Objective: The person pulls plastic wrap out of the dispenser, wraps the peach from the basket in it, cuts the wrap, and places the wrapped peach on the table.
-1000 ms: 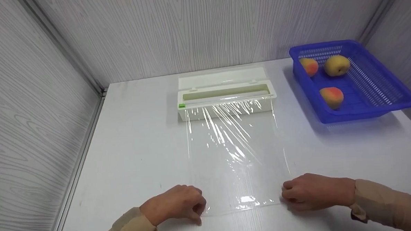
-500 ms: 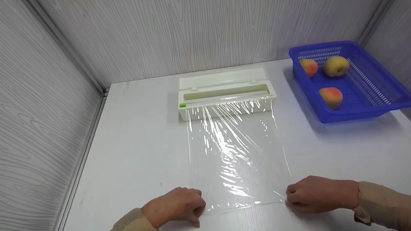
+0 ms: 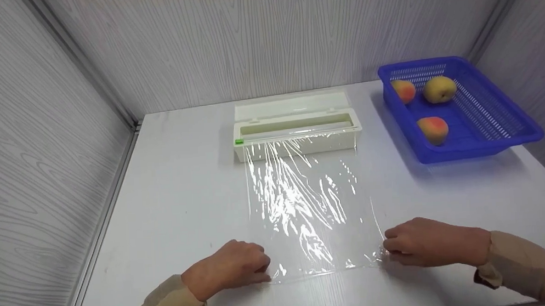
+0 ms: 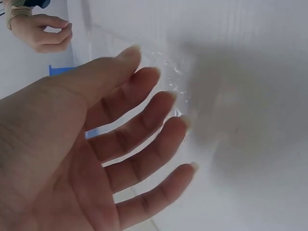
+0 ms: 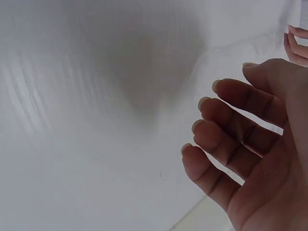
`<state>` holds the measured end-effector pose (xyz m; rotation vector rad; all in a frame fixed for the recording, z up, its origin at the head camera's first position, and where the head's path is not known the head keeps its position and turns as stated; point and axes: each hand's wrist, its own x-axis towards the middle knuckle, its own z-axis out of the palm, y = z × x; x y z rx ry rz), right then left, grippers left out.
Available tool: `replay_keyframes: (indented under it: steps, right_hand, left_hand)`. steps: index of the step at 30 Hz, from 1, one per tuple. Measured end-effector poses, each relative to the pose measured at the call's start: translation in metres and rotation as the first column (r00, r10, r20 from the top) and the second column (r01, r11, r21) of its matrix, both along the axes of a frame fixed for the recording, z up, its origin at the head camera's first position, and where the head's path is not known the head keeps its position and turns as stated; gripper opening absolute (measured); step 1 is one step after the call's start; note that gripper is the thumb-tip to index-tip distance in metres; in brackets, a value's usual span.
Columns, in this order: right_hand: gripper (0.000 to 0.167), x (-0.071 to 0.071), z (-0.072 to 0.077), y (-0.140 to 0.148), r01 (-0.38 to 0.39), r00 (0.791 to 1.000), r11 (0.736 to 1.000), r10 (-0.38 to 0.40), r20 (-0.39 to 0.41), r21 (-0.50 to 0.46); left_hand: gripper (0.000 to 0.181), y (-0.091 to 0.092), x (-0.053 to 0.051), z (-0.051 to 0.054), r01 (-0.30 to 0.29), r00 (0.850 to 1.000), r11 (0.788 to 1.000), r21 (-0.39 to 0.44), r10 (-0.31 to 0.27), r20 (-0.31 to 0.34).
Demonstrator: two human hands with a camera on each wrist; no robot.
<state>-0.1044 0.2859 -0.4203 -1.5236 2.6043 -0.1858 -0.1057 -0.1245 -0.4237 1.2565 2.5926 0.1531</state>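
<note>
A clear sheet of plastic wrap (image 3: 298, 207) stretches from a white dispenser box (image 3: 295, 145) toward the person in the head view. The left hand (image 3: 229, 267) pinches its near left corner between thumb and index finger. At the near right corner the right hand (image 3: 435, 242) pinches the film the same way, wrinkling it there. In the left wrist view the other fingers (image 4: 144, 168) are loosely bent and spread. The right wrist view shows the right hand's other fingers (image 5: 216, 144) bent too. The box's lid is raised at the back, with the roll partly visible inside.
A blue plastic basket (image 3: 479, 151) stands at the back right, holding two peaches (image 3: 434, 130) and a yellow pear-like fruit (image 3: 440, 89). A small green slider (image 3: 239, 141) sits at the box's left end. Wood-grain panels (image 3: 249, 43) enclose the white table (image 3: 177, 175).
The right hand has moved slightly right and away from the body, with its corner of film. The left hand has shifted slightly forward. Glare and wrinkles on the film have spread.
</note>
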Motion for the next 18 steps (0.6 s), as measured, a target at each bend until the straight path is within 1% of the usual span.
replay_keyframes:
  steps: [2, 3, 4, 5, 6, 8, 10, 11, 13, 14, 15, 17, 18]
  right_hand:
    - [0.025, -0.003, 0.006, 0.001, -0.009, 0.997, 0.999, 0.006, -0.07, -0.037]
    - [0.027, -0.005, 0.01, 0.002, -0.011, 0.994, 0.998, 0.005, -0.111, -0.056]
    - [0.027, -0.007, 0.013, 0.003, -0.013, 0.989, 0.997, 0.002, -0.148, -0.076]
    - [0.028, -0.009, 0.017, 0.004, -0.014, 0.983, 0.995, -0.004, -0.185, -0.097]
    - [0.027, -0.012, 0.021, 0.005, -0.016, 0.975, 0.993, -0.01, -0.22, -0.117]
    - [0.026, -0.016, 0.028, 0.007, -0.019, 0.962, 0.987, -0.025, -0.272, -0.16]
    - [0.024, -0.021, 0.035, 0.009, -0.028, 0.946, 0.977, -0.042, -0.321, -0.21]
    - [0.022, -0.023, 0.038, 0.009, -0.035, 0.937, 0.971, -0.05, -0.345, -0.236]
    - [0.016, -0.029, 0.045, 0.011, -0.035, 0.926, 0.96, -0.074, -0.371, -0.279]
    - [0.013, -0.031, 0.048, 0.013, -0.028, 0.921, 0.955, -0.091, -0.379, -0.296]
    - [0.012, -0.034, 0.052, 0.014, -0.016, 0.915, 0.951, -0.111, -0.389, -0.31]
    - [0.009, -0.04, 0.058, 0.018, 0.014, 0.904, 0.942, -0.156, -0.398, -0.336]
    - [0.007, -0.043, 0.062, 0.02, 0.039, 0.899, 0.938, -0.183, -0.399, -0.344]
  left_hand:
    - [0.029, 0.001, -0.002, 0.003, 0.009, 0.996, 0.997, 0.072, -0.003, -0.091]
    - [0.028, 0.002, -0.002, 0.004, 0.018, 0.989, 0.994, 0.106, -0.003, -0.147]
    - [0.026, 0.003, -0.004, 0.005, 0.03, 0.978, 0.99, 0.137, -0.001, -0.207]
    - [0.025, 0.004, -0.005, 0.005, 0.044, 0.962, 0.985, 0.165, 0.003, -0.271]
    - [0.022, 0.005, -0.006, 0.005, 0.058, 0.943, 0.98, 0.191, 0.01, -0.333]
    - [0.018, 0.006, -0.01, 0.004, 0.087, 0.896, 0.966, 0.244, 0.031, -0.442]
    - [0.016, 0.008, -0.013, 0.003, 0.102, 0.853, 0.955, 0.279, 0.06, -0.519]
    - [0.016, 0.009, -0.014, 0.003, 0.098, 0.837, 0.951, 0.295, 0.081, -0.542]
    - [0.018, 0.01, -0.016, 0.005, 0.066, 0.825, 0.948, 0.31, 0.123, -0.552]
    - [0.022, 0.011, -0.017, 0.005, 0.044, 0.824, 0.948, 0.316, 0.144, -0.548]
    - [0.027, 0.011, -0.017, 0.006, 0.023, 0.824, 0.947, 0.32, 0.164, -0.543]
    - [0.037, 0.012, -0.018, 0.008, -0.014, 0.831, 0.942, 0.335, 0.197, -0.52]
    - [0.043, 0.012, -0.018, 0.008, -0.023, 0.835, 0.939, 0.344, 0.207, -0.51]
